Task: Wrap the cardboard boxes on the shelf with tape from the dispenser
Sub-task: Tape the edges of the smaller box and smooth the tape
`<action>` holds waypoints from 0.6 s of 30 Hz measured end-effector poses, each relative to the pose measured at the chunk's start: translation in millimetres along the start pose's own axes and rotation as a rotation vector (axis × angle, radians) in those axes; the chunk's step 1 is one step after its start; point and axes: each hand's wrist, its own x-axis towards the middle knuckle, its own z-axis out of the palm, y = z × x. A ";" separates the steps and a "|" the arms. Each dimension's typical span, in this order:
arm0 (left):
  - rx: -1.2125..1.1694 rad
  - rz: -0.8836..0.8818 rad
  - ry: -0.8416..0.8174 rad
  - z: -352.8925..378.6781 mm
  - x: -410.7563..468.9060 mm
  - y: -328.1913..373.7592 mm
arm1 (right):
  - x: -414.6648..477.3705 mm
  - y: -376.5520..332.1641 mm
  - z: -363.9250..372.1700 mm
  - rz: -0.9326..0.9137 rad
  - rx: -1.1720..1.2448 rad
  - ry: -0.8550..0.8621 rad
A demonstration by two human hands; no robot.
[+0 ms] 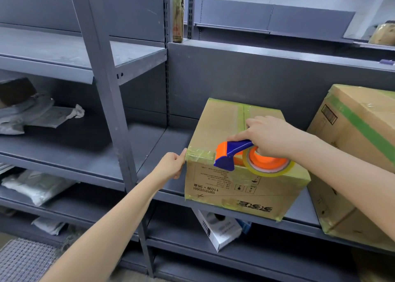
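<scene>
The near box (222, 121) looks mostly taped — left hand (173, 164) holds its corner, right hand (269, 136) grips the dispenser (230, 153) — front-edge strip unfinished.

Clearance: bare shelf deck (162, 140) left of the grip, to the upright post (118, 115); right, larger box (352, 145) (narrow gap).

Grey mailer bags (32, 115), tilted white carton (220, 232), floor grate (23, 260)
</scene>
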 end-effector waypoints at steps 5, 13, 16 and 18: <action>-0.006 0.084 0.141 10.3 -2.6 -11.8 | -0.5 0.0 0.7 -0.030 -0.021 0.029; 0.410 0.694 0.272 30.0 -40.6 3.8 | -2.1 0.0 0.2 -0.059 -0.043 0.029; 0.582 0.760 0.348 37.8 -37.9 -5.2 | -2.4 0.7 -1.8 -0.095 -0.106 0.035; 0.665 0.761 0.372 38.2 -38.5 -4.8 | -3.4 0.4 -2.4 -0.106 -0.120 0.014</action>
